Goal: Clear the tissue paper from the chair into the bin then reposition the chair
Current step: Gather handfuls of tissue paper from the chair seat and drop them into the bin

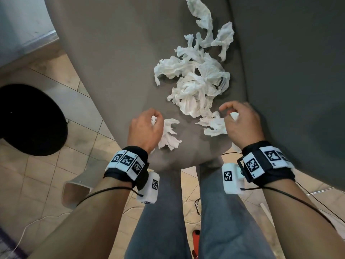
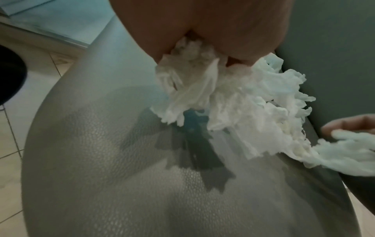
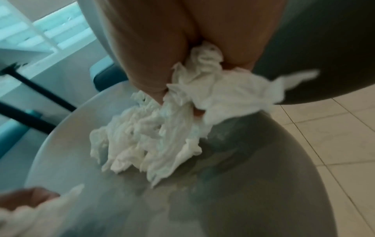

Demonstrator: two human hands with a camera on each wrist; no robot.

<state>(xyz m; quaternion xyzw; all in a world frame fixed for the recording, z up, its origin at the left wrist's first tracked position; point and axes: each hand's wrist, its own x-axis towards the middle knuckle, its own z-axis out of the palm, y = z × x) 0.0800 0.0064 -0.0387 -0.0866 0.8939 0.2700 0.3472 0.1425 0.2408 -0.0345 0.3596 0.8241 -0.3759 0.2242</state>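
Beside chair, black bin, tiled floor

White tissue paper — grey chair, black bin — beige tiled floor.

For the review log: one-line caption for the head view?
Both hands gather tissue paper from the chair seat.

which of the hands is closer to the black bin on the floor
Left. The left hand grips tissue over the chair seat's front edge, on the side where the black bin stands. The right hand holds tissue by the backrest, farther away.
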